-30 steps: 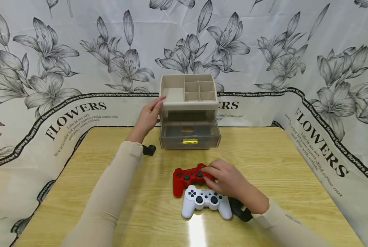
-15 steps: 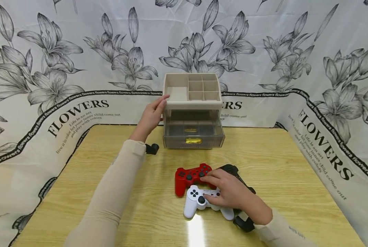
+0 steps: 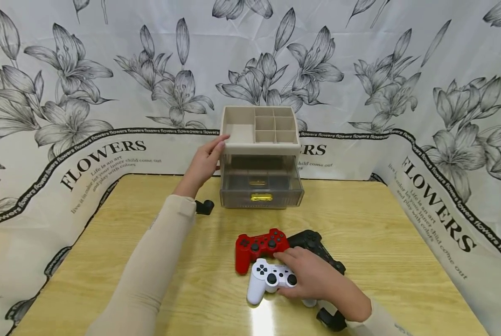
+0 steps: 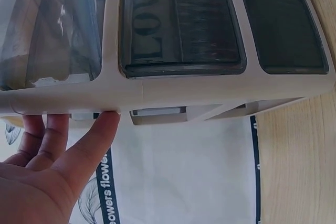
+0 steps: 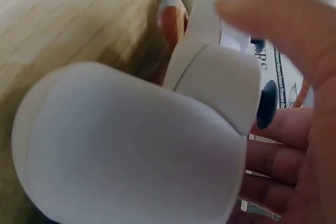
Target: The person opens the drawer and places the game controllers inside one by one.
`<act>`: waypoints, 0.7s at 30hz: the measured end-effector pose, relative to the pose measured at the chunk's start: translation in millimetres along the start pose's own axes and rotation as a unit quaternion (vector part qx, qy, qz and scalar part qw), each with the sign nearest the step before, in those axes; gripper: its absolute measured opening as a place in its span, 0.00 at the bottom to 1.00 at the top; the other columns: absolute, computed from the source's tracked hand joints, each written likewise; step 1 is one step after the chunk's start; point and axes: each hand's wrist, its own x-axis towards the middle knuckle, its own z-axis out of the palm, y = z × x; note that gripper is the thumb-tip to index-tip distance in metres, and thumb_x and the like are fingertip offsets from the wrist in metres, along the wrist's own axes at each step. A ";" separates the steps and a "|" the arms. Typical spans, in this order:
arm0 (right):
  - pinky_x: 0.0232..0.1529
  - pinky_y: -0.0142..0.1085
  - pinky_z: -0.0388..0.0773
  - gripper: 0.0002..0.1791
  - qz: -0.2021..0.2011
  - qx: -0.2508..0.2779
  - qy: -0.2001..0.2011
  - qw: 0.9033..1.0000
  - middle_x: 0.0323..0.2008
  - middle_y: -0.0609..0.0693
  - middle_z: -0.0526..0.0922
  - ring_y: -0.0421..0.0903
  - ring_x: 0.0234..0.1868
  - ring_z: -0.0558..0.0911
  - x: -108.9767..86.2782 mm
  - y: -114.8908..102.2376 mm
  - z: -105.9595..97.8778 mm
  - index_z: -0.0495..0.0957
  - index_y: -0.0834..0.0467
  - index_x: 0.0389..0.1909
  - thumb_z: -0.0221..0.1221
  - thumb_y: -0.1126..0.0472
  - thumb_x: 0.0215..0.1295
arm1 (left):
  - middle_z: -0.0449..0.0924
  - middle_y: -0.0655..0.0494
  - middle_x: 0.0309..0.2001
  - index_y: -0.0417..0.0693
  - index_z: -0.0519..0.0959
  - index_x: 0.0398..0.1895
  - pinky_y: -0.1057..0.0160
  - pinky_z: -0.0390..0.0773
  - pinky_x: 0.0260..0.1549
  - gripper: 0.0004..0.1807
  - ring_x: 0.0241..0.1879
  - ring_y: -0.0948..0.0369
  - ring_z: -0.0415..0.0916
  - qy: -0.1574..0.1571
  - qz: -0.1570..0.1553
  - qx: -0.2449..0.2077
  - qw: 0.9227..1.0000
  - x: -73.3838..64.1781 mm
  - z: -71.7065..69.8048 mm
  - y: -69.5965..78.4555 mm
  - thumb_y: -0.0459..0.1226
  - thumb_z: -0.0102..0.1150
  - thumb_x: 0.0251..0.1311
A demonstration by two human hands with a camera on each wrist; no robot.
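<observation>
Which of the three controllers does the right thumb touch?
The white controller: the right hand has its thumb against it. The red controller and black controller lie beyond it.

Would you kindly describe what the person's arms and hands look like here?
The left hand and right hand are ungloved. The left sleeve and right sleeve are cream and end at the wrists, the right bearing a faint grey marking. A black fitting shows beside each wrist.
</observation>
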 end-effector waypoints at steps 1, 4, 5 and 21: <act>0.53 0.43 0.75 0.38 -0.003 -0.008 0.002 1.000 0.50 0.45 0.80 0.44 0.51 0.77 0.4 0.1 1.5 0.75 0.54 0.61 0.66 0.37 0.52 | 0.59 0.56 0.73 0.69 0.64 0.71 0.42 0.76 0.54 0.27 0.67 0.51 0.65 0.000 -0.001 0.000 1.000 -0.4 0.0 -1.0 0.58 0.37 0.71; 0.52 0.44 0.75 0.37 -0.010 -0.034 0.002 0.999 0.48 0.45 0.81 0.44 0.49 0.77 1.8 0.1 4.9 0.76 0.55 0.59 0.66 0.37 0.52 | 0.59 0.57 0.73 0.71 0.65 0.71 0.42 0.75 0.54 0.27 0.68 0.51 0.63 0.004 -0.002 -0.001 1.000 -1.0 0.5 -2.5 0.58 0.37 0.71; 0.52 0.44 0.75 0.37 -0.011 -0.040 0.001 0.999 0.48 0.45 0.81 0.44 0.48 0.77 2.3 0.1 5.6 0.76 0.55 0.59 0.66 0.37 0.52 | 0.59 0.57 0.73 0.70 0.65 0.71 0.42 0.75 0.55 0.27 0.69 0.51 0.63 0.005 -0.001 -0.002 1.000 -0.7 0.9 -2.6 0.58 0.37 0.71; 0.44 0.41 0.75 0.29 -0.017 -0.068 0.009 0.997 0.40 0.42 0.81 0.40 0.41 0.75 5.3 -1.6 11.4 0.80 0.52 0.50 0.65 0.39 0.52 | 0.60 0.56 0.73 0.70 0.66 0.70 0.43 0.76 0.54 0.25 0.67 0.51 0.65 0.008 -0.007 -0.025 1.000 -1.4 1.7 -1.8 0.57 0.39 0.72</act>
